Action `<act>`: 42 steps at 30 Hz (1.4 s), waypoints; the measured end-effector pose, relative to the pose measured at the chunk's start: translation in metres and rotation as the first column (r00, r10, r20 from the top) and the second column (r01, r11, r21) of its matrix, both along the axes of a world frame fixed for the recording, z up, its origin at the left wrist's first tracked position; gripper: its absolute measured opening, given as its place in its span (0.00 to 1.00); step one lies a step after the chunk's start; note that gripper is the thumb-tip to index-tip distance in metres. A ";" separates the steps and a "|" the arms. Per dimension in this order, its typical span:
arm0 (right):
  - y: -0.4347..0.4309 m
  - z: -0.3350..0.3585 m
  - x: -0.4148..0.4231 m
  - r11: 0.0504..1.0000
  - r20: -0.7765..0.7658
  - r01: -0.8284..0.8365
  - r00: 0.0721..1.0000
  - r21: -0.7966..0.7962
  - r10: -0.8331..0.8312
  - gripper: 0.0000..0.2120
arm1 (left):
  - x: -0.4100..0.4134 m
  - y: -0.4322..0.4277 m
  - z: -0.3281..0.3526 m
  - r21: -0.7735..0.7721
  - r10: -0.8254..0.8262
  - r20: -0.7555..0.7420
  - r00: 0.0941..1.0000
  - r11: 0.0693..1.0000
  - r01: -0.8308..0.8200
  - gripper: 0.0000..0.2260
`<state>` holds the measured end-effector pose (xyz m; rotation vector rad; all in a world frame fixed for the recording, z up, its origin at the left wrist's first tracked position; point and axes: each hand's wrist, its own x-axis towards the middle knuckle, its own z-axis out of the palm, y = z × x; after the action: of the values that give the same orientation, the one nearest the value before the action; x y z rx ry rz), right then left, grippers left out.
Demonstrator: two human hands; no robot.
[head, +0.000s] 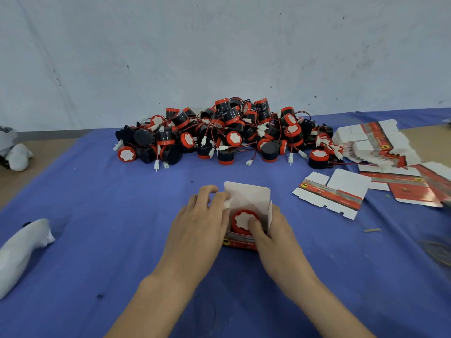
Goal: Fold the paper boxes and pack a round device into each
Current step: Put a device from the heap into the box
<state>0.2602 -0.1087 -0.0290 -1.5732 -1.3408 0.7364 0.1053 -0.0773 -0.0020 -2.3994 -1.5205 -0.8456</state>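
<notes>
At lower centre, the left hand (pixel 202 223) curled its fingers round the left wall of the small red-and-white paper box (pixel 240 243). Inside it the round red-rimmed, white-topped device (pixel 241 218) sat face-up, its axis vertical, the white lid flap (pixel 246 193) standing open just above. The right hand (pixel 275 237), nearer, pressed its thumb on that top; its other fingers were hidden, so I cannot tell their curl.
</notes>
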 end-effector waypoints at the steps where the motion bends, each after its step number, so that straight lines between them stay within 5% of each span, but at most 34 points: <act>1: 0.000 0.000 0.000 1.000 0.004 0.002 1.000 -0.001 -0.002 0.14 | 0.000 0.000 0.000 -0.016 -0.001 -0.028 1.000 1.000 0.000 0.14; 10: -0.004 0.003 -0.001 1.000 0.077 -0.005 0.997 0.007 0.005 0.16 | 0.006 0.003 0.002 -0.178 0.055 -0.241 0.969 0.979 -0.100 0.16; 17: -0.005 0.005 0.003 0.998 0.091 -0.056 0.994 0.016 0.055 0.19 | -0.002 -0.006 0.001 -0.166 -0.059 0.201 0.978 0.982 0.094 0.13; 21: -0.009 0.012 0.005 0.991 -0.113 -0.116 0.988 -0.061 0.109 0.37 | -0.006 -0.005 0.004 -0.313 -0.016 0.641 0.767 0.907 0.281 0.14; 23: -0.008 0.018 0.006 0.991 -0.304 -0.118 0.948 -0.065 0.094 0.28 | -0.008 -0.004 0.007 -0.362 0.039 0.733 0.680 0.867 0.341 0.13; 27: 0.003 0.012 0.016 0.996 -0.427 -0.078 0.903 -0.051 0.049 0.18 | -0.006 -0.003 0.010 -0.443 0.091 0.783 0.615 0.776 0.448 0.11; 34: 0.012 0.001 0.019 0.989 -0.579 -0.149 0.808 -0.022 0.109 0.30 | -0.012 0.009 0.008 -0.549 0.211 0.796 0.568 0.646 0.530 0.09; 37: 0.014 0.002 0.021 0.981 -0.625 -0.194 0.764 0.017 0.162 0.15 | -0.011 0.012 0.007 -0.556 0.256 0.816 0.519 0.592 0.584 0.09; 42: 0.012 0.003 0.018 0.968 -0.637 -0.251 0.742 0.027 0.210 0.15 | -0.014 0.016 0.006 -0.570 0.202 0.797 0.569 0.560 0.600 0.15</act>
<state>0.2787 -0.0971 -0.0261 -1.0423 -0.9997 1.3398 0.0918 -0.0617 0.0040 -3.1115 -2.3621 -1.8688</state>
